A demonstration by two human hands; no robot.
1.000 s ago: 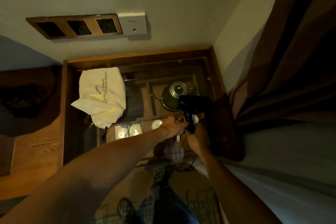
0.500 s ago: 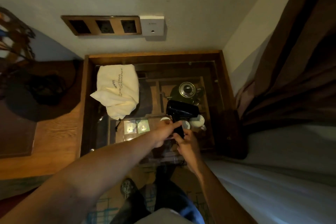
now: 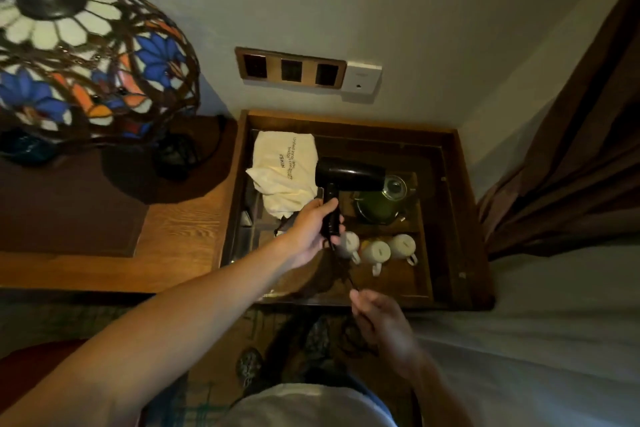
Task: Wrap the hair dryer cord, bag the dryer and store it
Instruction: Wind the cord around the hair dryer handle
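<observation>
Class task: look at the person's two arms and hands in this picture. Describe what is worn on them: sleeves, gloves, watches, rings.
Both forearms are bare to the frame's edge; no sleeve shows. The left hand and right hand wear no gloves. No watch, bracelet or ring is visible, though the dim light and blur on the right hand could hide small items.

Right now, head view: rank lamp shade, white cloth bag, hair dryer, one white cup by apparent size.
1. Lamp shade, by far the largest, though nearer the camera.
2. White cloth bag.
3. Hair dryer, held in the left hand; close to the bag.
4. White cup, smallest.
</observation>
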